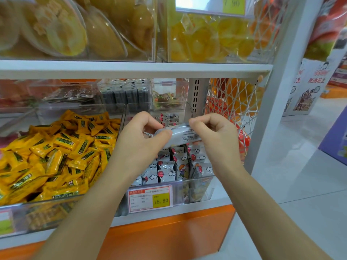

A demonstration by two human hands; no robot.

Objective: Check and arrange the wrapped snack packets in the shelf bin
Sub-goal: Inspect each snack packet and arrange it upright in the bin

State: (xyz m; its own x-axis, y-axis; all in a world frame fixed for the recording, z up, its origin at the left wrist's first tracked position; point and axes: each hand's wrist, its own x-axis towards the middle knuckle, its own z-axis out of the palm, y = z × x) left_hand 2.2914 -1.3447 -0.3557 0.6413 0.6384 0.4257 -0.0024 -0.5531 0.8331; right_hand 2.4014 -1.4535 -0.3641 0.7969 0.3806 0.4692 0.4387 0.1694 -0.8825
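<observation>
packet: white-grey printed snack packet (181, 136) held level over clear plastic shelf bin (196, 182) of matching upright packets (169, 171) | hands: left hand (141, 136) pinches its left end, right hand (215, 132) its right end | left: heaped yellow wrapped sweets (56, 151)

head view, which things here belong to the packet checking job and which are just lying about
Job: left hand and right hand, both pinching one white packet; cloud-print packets; clear bin.
Lying about: yellow packets; price tag; wire basket; dark packets.
</observation>
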